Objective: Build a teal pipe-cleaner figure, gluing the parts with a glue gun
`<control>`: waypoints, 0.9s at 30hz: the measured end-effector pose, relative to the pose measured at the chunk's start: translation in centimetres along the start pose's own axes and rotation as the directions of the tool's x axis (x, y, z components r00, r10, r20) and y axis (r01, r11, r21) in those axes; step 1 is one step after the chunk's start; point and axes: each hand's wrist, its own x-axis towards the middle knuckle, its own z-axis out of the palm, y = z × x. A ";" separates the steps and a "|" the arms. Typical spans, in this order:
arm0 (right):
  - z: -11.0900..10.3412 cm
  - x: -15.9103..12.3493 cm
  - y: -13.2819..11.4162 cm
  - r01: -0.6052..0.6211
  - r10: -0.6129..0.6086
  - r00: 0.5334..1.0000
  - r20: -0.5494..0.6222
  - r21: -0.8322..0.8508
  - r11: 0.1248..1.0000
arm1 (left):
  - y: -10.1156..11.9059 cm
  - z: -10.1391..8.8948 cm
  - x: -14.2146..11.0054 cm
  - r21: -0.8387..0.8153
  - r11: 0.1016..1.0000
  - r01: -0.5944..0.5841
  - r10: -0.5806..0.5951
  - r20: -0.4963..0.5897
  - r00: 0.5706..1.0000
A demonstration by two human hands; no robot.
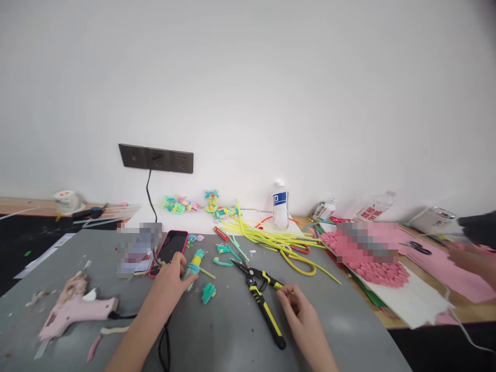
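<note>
Pliers [256, 293] lie splayed, one handle's tip at my right hand [298, 308], fingers curled. My left hand [172, 274], angled forward, thumb parted, meets a blue-yellow bundle [199, 257]; I can't tell whether either grips.

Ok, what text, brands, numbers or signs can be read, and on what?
Blue-labelled bottle: perhaps "力", partly cut off.
Clear bottle: red characters, too blurred.
Small container: dark print, too blurred.
Red strip: pale marks, too small.
Nothing else readable.
</note>
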 end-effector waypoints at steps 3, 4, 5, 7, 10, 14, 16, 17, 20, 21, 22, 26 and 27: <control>-0.6 1.1 0.1 0.031 -0.031 0.999 -0.020 0.000 1.000 | 0.0 0.0 0.0 0.021 0.999 -0.044 0.044 -0.034 0.998; -1.0 1.8 0.0 0.048 -0.048 0.997 -0.055 -0.013 0.999 | 0.1 -0.1 -0.1 0.032 0.998 -0.053 0.054 -0.036 0.998; -1.4 2.7 -0.1 0.069 -0.073 0.992 -0.103 -0.036 0.997 | 0.2 -0.2 -0.2 0.039 0.998 -0.054 0.056 -0.031 0.998; -2.3 5.1 -0.6 0.127 -0.151 0.970 -0.191 -0.130 0.983 | 0.4 -0.6 -0.6 0.036 0.998 -0.048 0.048 -0.020 0.999; -3.0 9.3 -1.4 0.268 -0.325 0.939 -0.113 -0.351 0.897 | 0.7 -1.4 -1.4 0.000 0.999 -0.038 0.038 -0.013 0.999; -2.2 13.2 -2.0 0.318 -0.325 0.944 0.054 -0.410 0.855 | 0.9 -2.9 -2.4 -0.058 0.998 -0.014 0.017 0.051 0.999; -1.4 14.1 -2.1 0.310 -0.286 0.951 0.121 -0.421 0.853 | 1.3 -3.6 -2.8 -0.098 0.995 0.006 0.006 0.116 0.993; -1.1 14.3 -2.1 0.305 -0.267 0.952 0.147 -0.423 0.853 | 1.6 -4.0 -3.0 -0.133 0.991 0.014 0.006 0.148 0.989; -0.6 14.2 -2.4 0.296 -0.229 0.952 0.204 -0.411 0.862 | 2.9 -4.4 -3.2 -0.296 0.955 0.020 0.050 0.225 0.973; -0.7 14.1 -2.6 0.293 -0.223 0.952 0.212 -0.403 0.867 | 3.4 -4.4 -3.2 -0.351 0.936 0.010 0.085 0.254 0.963; -0.9 13.9 -2.9 0.286 -0.218 0.953 0.210 -0.396 0.872 | 3.9 -4.2 -3.2 -0.388 0.922 -0.001 0.116 0.275 0.954; -3.1 12.4 -4.2 0.207 -0.186 0.978 0.092 -0.399 0.893 | 5.9 -3.2 -3.0 -0.487 0.871 -0.068 0.257 0.333 0.907; -3.9 11.9 -4.5 0.176 -0.170 0.984 0.050 -0.399 0.900 | 6.4 -2.9 -3.0 -0.502 0.861 -0.075 0.277 0.340 0.899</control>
